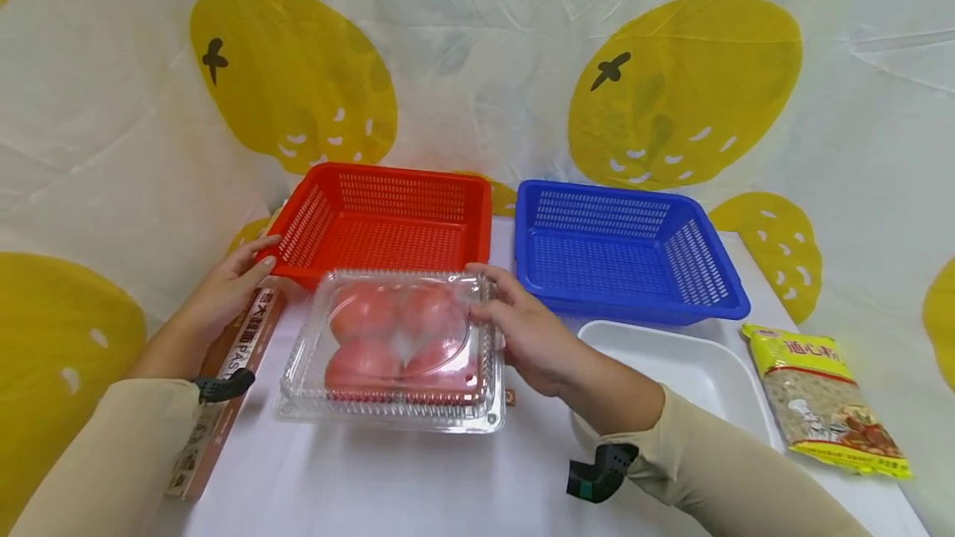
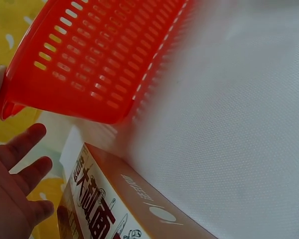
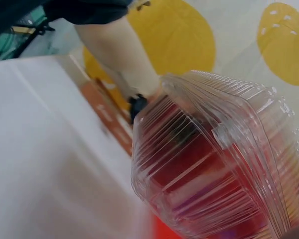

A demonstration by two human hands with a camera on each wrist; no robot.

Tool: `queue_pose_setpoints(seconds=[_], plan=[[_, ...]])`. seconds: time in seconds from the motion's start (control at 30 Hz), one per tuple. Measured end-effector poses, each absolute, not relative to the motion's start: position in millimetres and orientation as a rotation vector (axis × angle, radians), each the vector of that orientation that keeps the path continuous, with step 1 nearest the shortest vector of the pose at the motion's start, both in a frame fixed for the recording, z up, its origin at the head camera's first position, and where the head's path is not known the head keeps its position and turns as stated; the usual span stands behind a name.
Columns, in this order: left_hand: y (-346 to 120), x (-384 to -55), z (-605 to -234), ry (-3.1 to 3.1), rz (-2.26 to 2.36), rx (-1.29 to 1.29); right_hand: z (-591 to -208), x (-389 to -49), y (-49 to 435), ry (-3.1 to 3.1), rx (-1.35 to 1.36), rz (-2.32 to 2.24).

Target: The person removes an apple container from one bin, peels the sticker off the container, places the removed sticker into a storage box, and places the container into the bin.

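Observation:
My right hand (image 1: 533,338) grips the right edge of a clear plastic clamshell box (image 1: 302,363), which is held tilted above the table in front of the red basket. Several round red fruits (image 1: 366,313) sit inside; a hazy lid blurs their kind. In the right wrist view the ribbed side of the box (image 3: 199,164) fills much of the frame. My left hand (image 1: 231,288) holds the rim of the red plastic basket (image 1: 395,243) at its near left corner. The left wrist view shows its other fingers (image 2: 32,174) spread below that rim.
A blue basket (image 1: 630,305) stands at the back right. In front of it is a white tray (image 1: 671,346), partly behind my right forearm. A yellow pasta bag (image 1: 828,396) lies far right. Under my left arm lies a long brown pasta box (image 1: 246,338). A patterned cloth hangs behind.

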State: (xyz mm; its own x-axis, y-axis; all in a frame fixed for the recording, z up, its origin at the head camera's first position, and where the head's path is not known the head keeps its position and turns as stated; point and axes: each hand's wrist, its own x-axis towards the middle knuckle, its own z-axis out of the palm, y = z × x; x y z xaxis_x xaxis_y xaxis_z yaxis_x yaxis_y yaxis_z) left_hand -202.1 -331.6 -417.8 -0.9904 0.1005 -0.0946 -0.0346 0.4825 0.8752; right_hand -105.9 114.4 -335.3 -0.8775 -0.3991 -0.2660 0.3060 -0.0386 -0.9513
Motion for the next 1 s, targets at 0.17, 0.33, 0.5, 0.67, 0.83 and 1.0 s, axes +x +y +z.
queue_pose_setpoints(seconds=[0.17, 0.33, 0.5, 0.67, 0.83, 1.0], plan=[[-330, -199, -414, 2.571, 1.538, 0.083, -304, -135, 122, 1.809, -0.097, -1.970], [-326, -197, -409, 2.566, 1.534, 0.054, -284, -168, 121, 1.816, -0.076, -2.008], [-318, -195, -409, 2.556, 1.562, 0.029, -278, -203, 114, 1.837, -0.057, -2.027], [-305, -196, -411, 2.525, 1.606, -0.003, -284, -243, 108, 1.804, 0.003, -2.085], [-292, -201, -410, 2.497, 1.618, 0.006, -296, -285, 108, 1.760, 0.045, -2.112], [-289, -202, -409, 2.494, 1.620, 0.018, -317, -315, 100, 1.735, 0.056, -2.130]])
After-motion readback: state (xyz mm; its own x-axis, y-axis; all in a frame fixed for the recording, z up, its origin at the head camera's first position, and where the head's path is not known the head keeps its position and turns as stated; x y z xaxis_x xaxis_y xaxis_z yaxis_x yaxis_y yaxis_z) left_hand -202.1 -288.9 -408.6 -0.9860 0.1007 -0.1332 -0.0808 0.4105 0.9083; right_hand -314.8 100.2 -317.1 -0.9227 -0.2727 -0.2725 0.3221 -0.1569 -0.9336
